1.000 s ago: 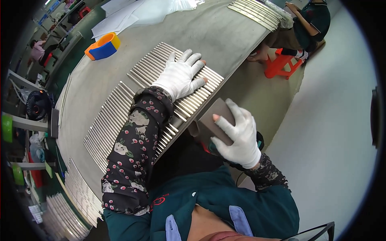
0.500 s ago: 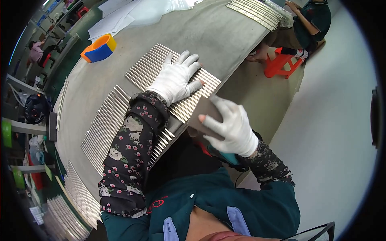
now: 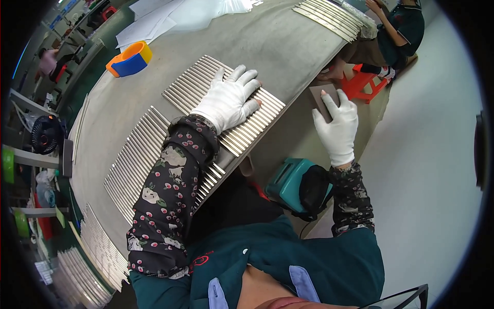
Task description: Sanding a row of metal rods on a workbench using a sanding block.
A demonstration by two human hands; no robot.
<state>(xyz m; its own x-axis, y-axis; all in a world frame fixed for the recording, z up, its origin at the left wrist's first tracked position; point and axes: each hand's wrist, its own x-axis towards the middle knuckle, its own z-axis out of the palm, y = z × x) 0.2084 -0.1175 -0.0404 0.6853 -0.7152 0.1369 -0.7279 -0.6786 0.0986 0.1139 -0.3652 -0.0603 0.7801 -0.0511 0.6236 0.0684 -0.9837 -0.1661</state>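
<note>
My left hand (image 3: 227, 100), in a white glove with some bare fingertips, lies flat with fingers spread on a row of slim, shiny metal strips (image 3: 245, 135). The strips lie side by side at the table's right edge. A second row of such strips (image 3: 138, 157) runs beneath and beside my left forearm. Out past the table edge, my gloved right hand (image 3: 338, 126) is closed on a flat grey-brown block that looks like a sanding sponge (image 3: 315, 94). My thumb and fingers cover part of the block, which is apart from the strips.
An orange-and-blue tape ring (image 3: 131, 61) and white papers (image 3: 149, 28) lie on the grey table (image 3: 278, 56). More strips (image 3: 329, 19) sit at its far end. A teal case (image 3: 288, 180) stands below the edge. Beyond, another person sits by a red stool (image 3: 360, 85).
My right hand has swung right and away from the strips with the block, uncovering the teal case. My left hand keeps its place on the strips.
</note>
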